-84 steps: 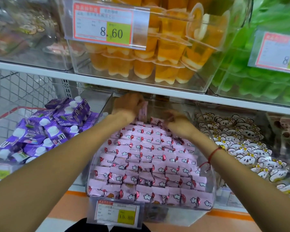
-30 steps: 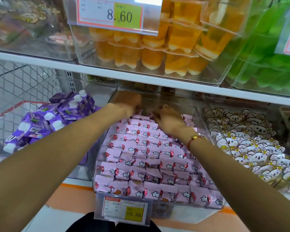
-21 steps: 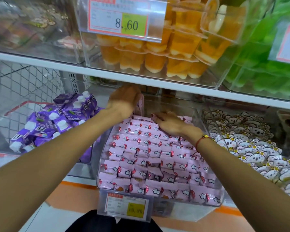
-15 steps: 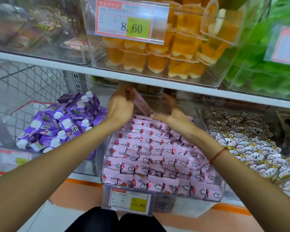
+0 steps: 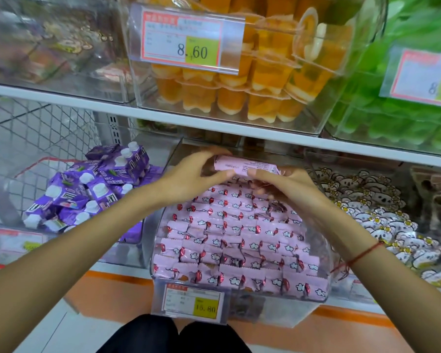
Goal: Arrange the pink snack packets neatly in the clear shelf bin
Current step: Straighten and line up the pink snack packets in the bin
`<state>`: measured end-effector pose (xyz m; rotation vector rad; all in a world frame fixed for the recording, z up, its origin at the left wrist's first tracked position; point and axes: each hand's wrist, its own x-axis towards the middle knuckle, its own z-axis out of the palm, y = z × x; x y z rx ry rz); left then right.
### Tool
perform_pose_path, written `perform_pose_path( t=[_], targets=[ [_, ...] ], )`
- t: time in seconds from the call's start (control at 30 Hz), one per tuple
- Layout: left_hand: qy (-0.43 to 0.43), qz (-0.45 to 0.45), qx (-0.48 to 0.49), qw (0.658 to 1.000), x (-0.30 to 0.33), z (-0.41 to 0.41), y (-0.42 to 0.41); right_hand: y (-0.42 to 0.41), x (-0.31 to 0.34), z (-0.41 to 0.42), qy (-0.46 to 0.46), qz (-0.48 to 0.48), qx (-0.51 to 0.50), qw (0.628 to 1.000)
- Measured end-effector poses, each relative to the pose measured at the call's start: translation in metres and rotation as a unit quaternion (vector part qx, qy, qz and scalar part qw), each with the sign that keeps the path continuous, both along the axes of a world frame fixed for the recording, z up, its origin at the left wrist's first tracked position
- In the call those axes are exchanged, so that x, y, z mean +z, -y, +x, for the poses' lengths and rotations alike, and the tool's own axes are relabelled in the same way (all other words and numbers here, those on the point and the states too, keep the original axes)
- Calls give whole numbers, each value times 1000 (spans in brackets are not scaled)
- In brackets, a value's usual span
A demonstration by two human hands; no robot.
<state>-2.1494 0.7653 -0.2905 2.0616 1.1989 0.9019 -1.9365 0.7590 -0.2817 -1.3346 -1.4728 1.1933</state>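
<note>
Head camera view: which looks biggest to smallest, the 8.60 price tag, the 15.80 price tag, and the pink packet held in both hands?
1. 8.60 price tag, clearly the largest.
2. and 3. 15.80 price tag and held pink packet: they look alike in size, and their differing nearness to the camera makes ranking unsure.

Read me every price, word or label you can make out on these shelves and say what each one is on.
"8.60": price tag on the orange jelly cup bin.
"15.80": price tag on the clear shelf bin.
"8." then blurred digits: tag on the green bin.
Small print on the tags, the held pink packet and the purple cartons: too blurred to read.
</note>
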Motion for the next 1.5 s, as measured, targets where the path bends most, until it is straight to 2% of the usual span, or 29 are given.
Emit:
perform_pose_path(
  t=[0.1, 0.2, 0.27, 0.33, 0.4, 0.47, 0.53, 0.6, 0.7, 0.77, 0.83, 0.93, 1.03, 1.13, 1.2, 1.23, 1.27, 1.33, 1.37, 1.43, 1.5],
  targets=[
    [-12, 15, 52, 998, -8, -2, 2, 5, 0, 4, -66, -6, 48, 997],
    [1, 10, 52, 999, -10, 0, 8, 7, -1, 4, -69, 24, 52, 996],
    [-29, 36, 63, 997, -9, 0, 14, 7, -1, 0, -67, 46, 35, 996],
    [-73, 102, 133, 983, -11, -8, 20, 5, -4, -3, -61, 61, 20, 996],
    [-59, 155, 227, 960, -16, -21, 34, -1, -9, -5, -63, 63, -14, 996],
    [-34, 141, 266, 953, -26, -29, 51, -13, -10, -10, -56, 84, -61, 993],
    [-38, 96, 279, 955, -39, -30, 65, -27, -9, -21, 6, 121, -98, 988],
    [-56, 91, 297, 949, -47, -26, 73, -44, -13, -36, 100, 139, -112, 979],
    [-62, 103, 335, 935, -50, -24, 76, -64, -24, -57, 173, 179, -73, 966],
    [-69, 95, 356, 927, -52, -25, 77, -73, -31, -64, 292, 211, -34, 932],
    [-83, 83, 359, 926, -53, -27, 76, -80, -41, -63, 420, 229, 7, 878],
    [-79, 69, 341, 934, -51, -28, 76, -87, -56, -57, 497, 228, 54, 835],
    [-57, 61, 335, 939, -52, -29, 77, -93, -52, -54, 575, 171, 138, 788],
    [-49, 52, 340, 938, -54, -28, 78, -95, -37, -57, 616, 134, 176, 756],
    [-43, 52, 339, 938, -55, -26, 79, -92, -31, -67, 620, 205, 127, 747],
    [-43, 53, 340, 938, -55, -26, 79, -90, -30, -73, 600, 252, 95, 753],
    [-44, 54, 341, 938, -55, -26, 79, -87, -29, -80, 565, 271, 78, 776],
    [-48, 55, 342, 937, -55, -26, 79, -85, -27, -94, 497, 235, 95, 830],
    [-50, 55, 341, 937, -55, -26, 80, -85, -26, -99, 493, 209, 111, 837],
    [-58, 56, 339, 937, -56, -25, 80, -89, -29, -106, 529, 186, 115, 820],
    [-55, 60, 340, 937, -56, -26, 79, -94, -35, -109, 563, 206, 98, 795]
  ],
)
